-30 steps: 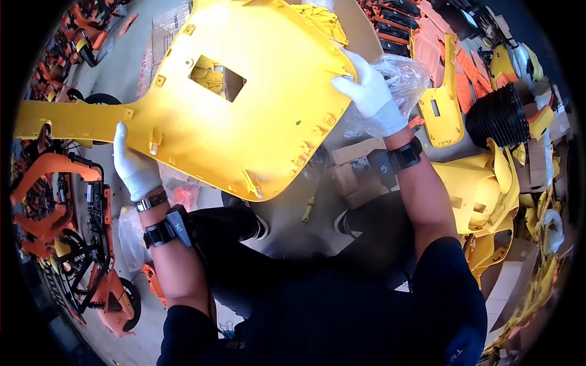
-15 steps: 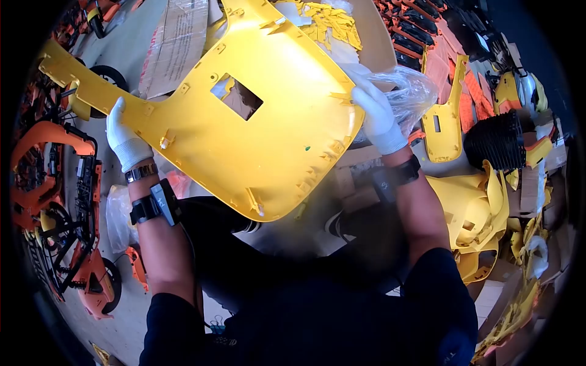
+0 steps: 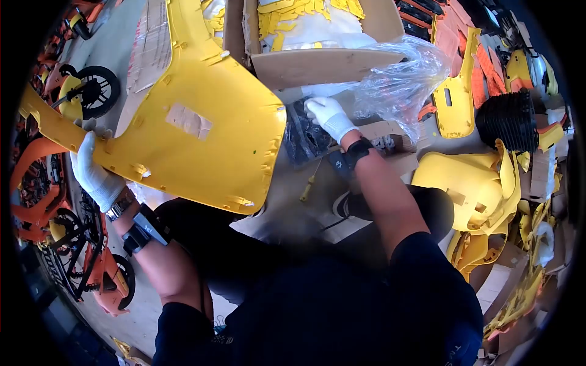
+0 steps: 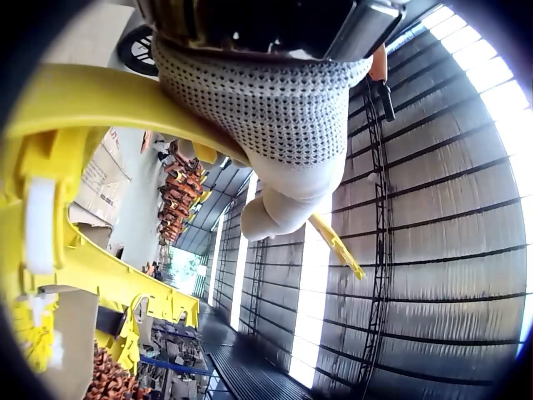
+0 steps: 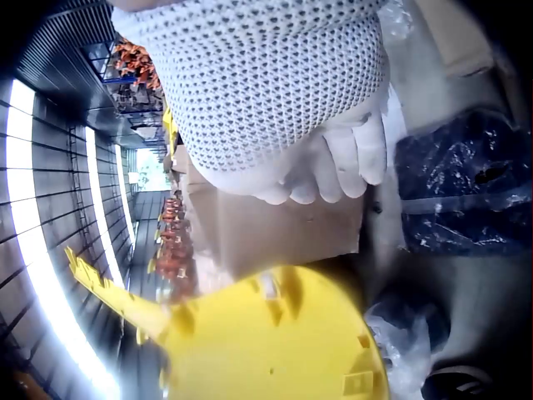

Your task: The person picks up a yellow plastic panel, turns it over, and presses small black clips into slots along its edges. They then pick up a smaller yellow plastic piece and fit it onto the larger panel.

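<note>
My gloved left hand [image 3: 96,174] grips the lower left edge of a large yellow plastic body panel [image 3: 201,158], where its long arm begins. The panel is tilted up in front of me, its clip-lined inner side toward me, with a rectangular cutout near the middle. In the left wrist view the thumb [image 4: 279,212] bends over the panel's edge. To the right of the panel, my gloved right hand [image 3: 329,117] holds nothing. Its fingers [image 5: 346,158] hang loosely curled in the right wrist view, apart from the yellow panel [image 5: 283,342].
A cardboard box [image 3: 323,68] of small yellow parts stands ahead, with clear plastic wrap [image 3: 403,73] at its corner. Dark plastic-wrapped items [image 3: 302,134] and a yellow-handled screwdriver [image 3: 308,189] lie on the floor. Yellow shells [image 3: 464,186] sit right; an orange vehicle frame [image 3: 110,277] is left.
My right hand has let go of the panel's right edge and moved away from it. My left hand has shifted left and down, carrying the panel leftward and turning it.
</note>
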A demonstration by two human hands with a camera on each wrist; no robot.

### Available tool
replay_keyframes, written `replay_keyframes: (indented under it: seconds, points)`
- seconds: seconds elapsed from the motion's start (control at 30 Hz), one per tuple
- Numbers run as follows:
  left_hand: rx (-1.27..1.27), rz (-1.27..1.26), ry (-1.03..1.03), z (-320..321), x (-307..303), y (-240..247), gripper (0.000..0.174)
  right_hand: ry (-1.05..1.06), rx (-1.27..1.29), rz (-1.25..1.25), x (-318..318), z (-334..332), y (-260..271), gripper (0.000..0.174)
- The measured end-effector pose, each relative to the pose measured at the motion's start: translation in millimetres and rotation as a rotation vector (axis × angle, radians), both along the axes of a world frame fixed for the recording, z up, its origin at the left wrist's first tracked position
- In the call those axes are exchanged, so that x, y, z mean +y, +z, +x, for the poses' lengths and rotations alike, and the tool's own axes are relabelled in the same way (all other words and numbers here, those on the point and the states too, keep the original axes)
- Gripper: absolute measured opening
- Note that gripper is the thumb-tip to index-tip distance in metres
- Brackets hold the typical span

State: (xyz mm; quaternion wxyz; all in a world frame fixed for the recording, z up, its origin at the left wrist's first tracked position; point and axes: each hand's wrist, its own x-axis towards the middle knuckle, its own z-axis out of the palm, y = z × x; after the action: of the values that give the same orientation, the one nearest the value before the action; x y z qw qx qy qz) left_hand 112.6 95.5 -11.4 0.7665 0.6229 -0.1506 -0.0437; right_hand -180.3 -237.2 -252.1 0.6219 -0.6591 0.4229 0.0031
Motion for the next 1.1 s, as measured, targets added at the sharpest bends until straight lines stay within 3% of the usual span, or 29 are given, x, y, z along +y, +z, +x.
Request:
replay_keyframes:
  seconds: [0.1, 0.13, 0.2, 0.27, 0.37, 0.6, 0.7, 0.97, 1.1]
  points:
    - [-0.121, 0.262, 0.043, -18.4, -23.6, 7.7, 0.058, 0.057, 0.114, -0.241, 40.2, -35.5, -120.5, 0.030]
    - [-0.128, 0.320, 0.023, -17.9, -24.6, 4.3, 0.058, 0.141, 0.133, -0.397, 56.5, -44.1, -118.9, 0.033]
    - [-0.140, 0.439, -0.017, -16.4, -28.2, -2.4, 0.058, 0.262, 0.332, -0.225, 70.7, -47.9, -126.2, 0.037]
    - [-0.128, 0.454, -0.048, -13.7, -35.2, -8.6, 0.059, 0.335, 0.413, -0.247, 75.4, -53.4, -141.4, 0.041]
    - [-0.118, 0.467, -0.072, -13.3, -48.3, -12.0, 0.061, 0.245, 0.618, -0.297, 64.2, -45.4, -123.4, 0.049]
    - [-0.095, 0.461, -0.079, -12.8, -52.3, -10.3, 0.071, 0.351, 0.699, -0.339, 65.0, -39.7, -131.7, 0.053]
    - [-0.104, 0.410, -0.068, -13.4, -53.2, -8.7, 0.072, 0.388, 0.649, -0.365, 52.8, -39.8, -134.1, 0.050]
    - [-0.088, 0.347, -0.034, -16.1, -49.2, -7.7, 0.076, 0.750, 0.662, -0.455, 36.5, -23.3, -132.1, 0.029]
    - [-0.054, 0.348, -0.008, -11.9, -44.5, -6.3, 0.076, 0.795, 0.679, -0.446, 28.6, -18.0, -130.8, 0.026]
